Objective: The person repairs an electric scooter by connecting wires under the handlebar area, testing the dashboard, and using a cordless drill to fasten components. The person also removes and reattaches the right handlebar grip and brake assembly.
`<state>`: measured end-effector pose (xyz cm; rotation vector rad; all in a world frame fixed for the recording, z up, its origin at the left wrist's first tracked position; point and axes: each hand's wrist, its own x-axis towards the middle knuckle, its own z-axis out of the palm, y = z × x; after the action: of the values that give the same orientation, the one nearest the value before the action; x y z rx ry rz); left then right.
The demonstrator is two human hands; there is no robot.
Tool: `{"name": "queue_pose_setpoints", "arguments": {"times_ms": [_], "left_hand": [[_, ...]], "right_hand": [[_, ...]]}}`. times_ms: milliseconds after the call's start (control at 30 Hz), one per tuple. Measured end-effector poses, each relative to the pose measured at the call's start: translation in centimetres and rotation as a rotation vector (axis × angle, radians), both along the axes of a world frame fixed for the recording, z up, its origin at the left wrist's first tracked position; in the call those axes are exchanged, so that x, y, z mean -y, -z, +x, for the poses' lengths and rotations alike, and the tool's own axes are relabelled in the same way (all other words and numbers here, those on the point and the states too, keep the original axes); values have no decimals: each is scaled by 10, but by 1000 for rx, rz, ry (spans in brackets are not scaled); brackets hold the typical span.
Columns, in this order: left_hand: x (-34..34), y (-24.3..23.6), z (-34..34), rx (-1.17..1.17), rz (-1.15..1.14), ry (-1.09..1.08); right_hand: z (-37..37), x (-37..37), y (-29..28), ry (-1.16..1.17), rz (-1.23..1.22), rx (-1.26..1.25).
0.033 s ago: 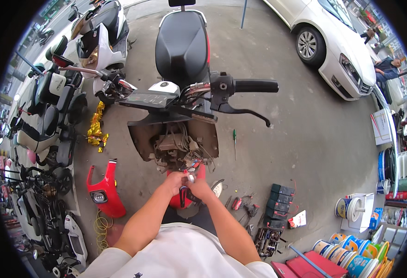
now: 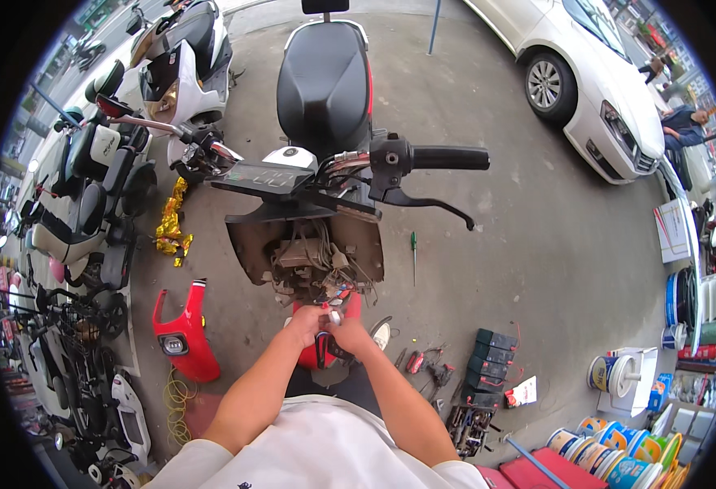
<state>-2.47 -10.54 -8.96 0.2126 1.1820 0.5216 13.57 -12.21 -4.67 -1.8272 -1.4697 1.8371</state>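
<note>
The left hand (image 2: 305,323) and the right hand (image 2: 350,332) are brought together just below the opened front cavity of the black-seated electric scooter (image 2: 324,90), directly above its red front mudguard (image 2: 319,346). A small white and red component (image 2: 333,316) is pinched between both hands; the fingers of each hand are curled narrowly around it. A tangle of grey wiring (image 2: 313,265) is exposed in the cavity just above the hands. A detached red front fairing panel (image 2: 180,334) lies on the concrete floor (image 2: 537,269) to the left. A green-handled screwdriver (image 2: 413,248) lies on the floor to the right, and black battery blocks (image 2: 488,363) are set near the right forearm.
</note>
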Motion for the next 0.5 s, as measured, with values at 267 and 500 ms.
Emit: {"name": "queue_pose_setpoints", "arguments": {"times_ms": [267, 500], "left_hand": [[-7, -15, 15, 41, -162, -177], [-12, -10, 6, 204, -157, -295]], "right_hand": [[32, -29, 13, -871, 339, 115], [54, -9, -70, -726, 7, -14]]}}
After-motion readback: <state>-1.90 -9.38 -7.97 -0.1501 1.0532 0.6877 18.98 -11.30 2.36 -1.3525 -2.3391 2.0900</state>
